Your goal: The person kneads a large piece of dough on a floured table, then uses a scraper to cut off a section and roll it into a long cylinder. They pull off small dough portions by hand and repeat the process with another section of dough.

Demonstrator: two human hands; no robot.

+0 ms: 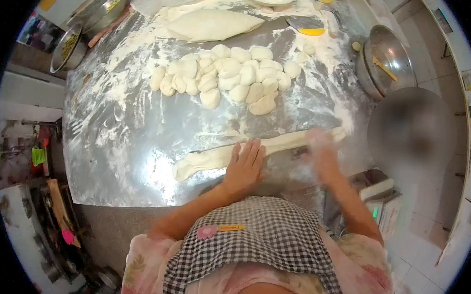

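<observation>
A long rope of dough (208, 161) lies slantwise across the near part of the floured metal table (125, 125). My left hand (245, 166) rests flat on the rope's middle, fingers stretched out and pointing away from me. Over the right part of the rope is my right hand (323, 154), smeared by motion, so its fingers cannot be made out. Beyond both hands sits a cluster of several small dough pieces (229, 69), some touching or piled on each other. A large flattened piece of dough (215, 26) lies farther back.
Two scrapers with yellow handles, one nearer (311, 31), lie at the back right. Metal bowls (392, 54) stand at the right edge. A bowl of green filling (68, 48) is at the left edge. A scale (384, 210) stands below the table's right side. A blurred round patch hides part of the right.
</observation>
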